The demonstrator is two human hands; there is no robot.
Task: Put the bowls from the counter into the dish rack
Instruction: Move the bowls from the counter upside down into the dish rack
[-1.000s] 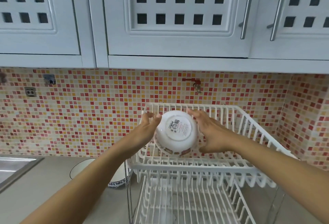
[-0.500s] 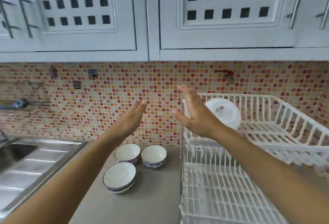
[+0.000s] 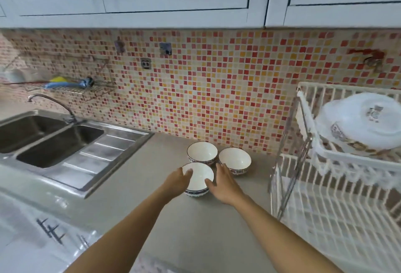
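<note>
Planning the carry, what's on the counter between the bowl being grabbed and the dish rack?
Head view: from the near bowl, past the right hand, only bare counter reaches the dish rack.

Glossy ceramic bowls (image 3: 198,178), matt counter (image 3: 195,225), steel sink (image 3: 86,155).

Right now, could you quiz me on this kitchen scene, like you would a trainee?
1. How many bowls stand on the counter?
2. True or false: the bowl in the dish rack sits in its lower tier.
3. Which bowl are the left hand and right hand closing on: A the near bowl, B the back left bowl, C the back right bowl?

Key: 1. Three. 2. False: the racked bowl rests upside down in the upper tier. 3. A.
</note>
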